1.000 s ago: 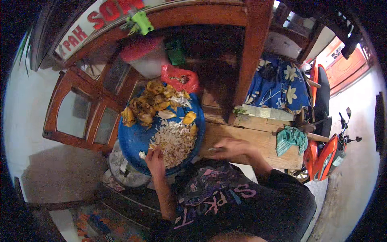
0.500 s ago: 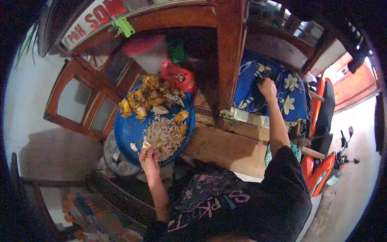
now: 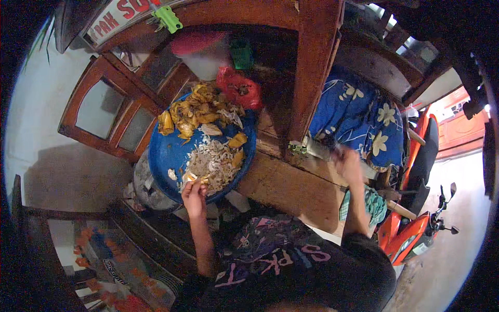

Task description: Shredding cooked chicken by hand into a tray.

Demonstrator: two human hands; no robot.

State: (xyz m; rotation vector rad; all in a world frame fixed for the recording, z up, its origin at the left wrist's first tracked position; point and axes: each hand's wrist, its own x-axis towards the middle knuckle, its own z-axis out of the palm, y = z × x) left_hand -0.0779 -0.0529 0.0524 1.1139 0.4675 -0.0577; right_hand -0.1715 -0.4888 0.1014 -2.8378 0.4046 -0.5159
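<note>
My left hand (image 3: 194,199) is closed in a pinch on a small piece of chicken (image 3: 196,179), pale with a yellow edge. It is at the near edge of a round blue tray (image 3: 162,151). A heap of shredded pale meat (image 3: 210,161) lies on the tray in front of the hand. Behind that are larger yellow cooked chicken pieces (image 3: 195,112). My right hand (image 3: 348,165), smeared by motion, is off to the right above the wooden board's edge. Its fingers look curled round something dark, too blurred to name.
A blue flowered cloth (image 3: 358,119) lies beyond my right hand. A wooden board (image 3: 291,182) spans the middle. A red plastic bag (image 3: 241,93) and a green basket (image 3: 240,54) are behind the tray. A checked green cloth (image 3: 371,207) hangs near an orange motorbike (image 3: 408,236).
My right hand has come back toward me from the blue flowered cloth to the board's edge. My left hand stays over the tray, still pinching the chicken piece. The whole view has shifted slightly.
</note>
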